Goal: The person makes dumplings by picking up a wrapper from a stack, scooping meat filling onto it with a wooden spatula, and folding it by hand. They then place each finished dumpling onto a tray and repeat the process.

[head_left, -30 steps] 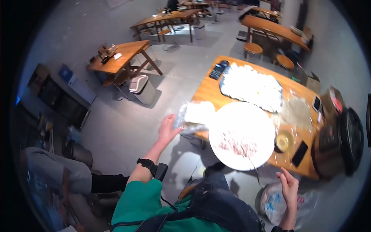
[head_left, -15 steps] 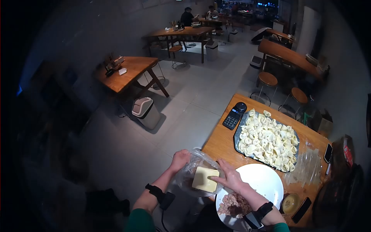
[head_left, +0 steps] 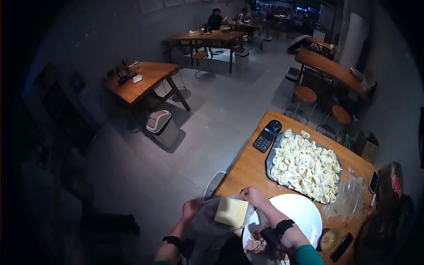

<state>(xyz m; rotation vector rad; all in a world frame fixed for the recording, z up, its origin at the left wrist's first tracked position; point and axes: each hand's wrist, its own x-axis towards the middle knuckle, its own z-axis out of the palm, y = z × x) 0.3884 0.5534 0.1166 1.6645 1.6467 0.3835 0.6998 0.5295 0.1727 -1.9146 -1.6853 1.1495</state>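
A stack of square, pale yellow wonton wrappers (head_left: 231,212) sits in a clear plastic bag (head_left: 206,217) at the table's near left edge. My left hand (head_left: 192,209) is closed on the bag's left side. On the other side, my right hand (head_left: 253,196) has its fingers curled on the bag, close to the wrappers' upper right corner. Below my right forearm is a large white plate (head_left: 304,212) with raw minced meat (head_left: 255,244) on it, partly hidden by the arm. Beyond the plate, a dark tray (head_left: 270,164) is heaped with folded wontons (head_left: 304,165).
A black keypad device (head_left: 266,137) lies beside the tray. At right are a small bowl (head_left: 330,240), a dark phone (head_left: 342,247), another phone (head_left: 373,182) and plastic film (head_left: 349,198). A bin (head_left: 162,128) stands on the floor. Two people sit at far tables.
My right hand has gone from lying spread over the wrappers to gripping the bag above them. My left hand has moved down and left, and the bag is drawn out wider.
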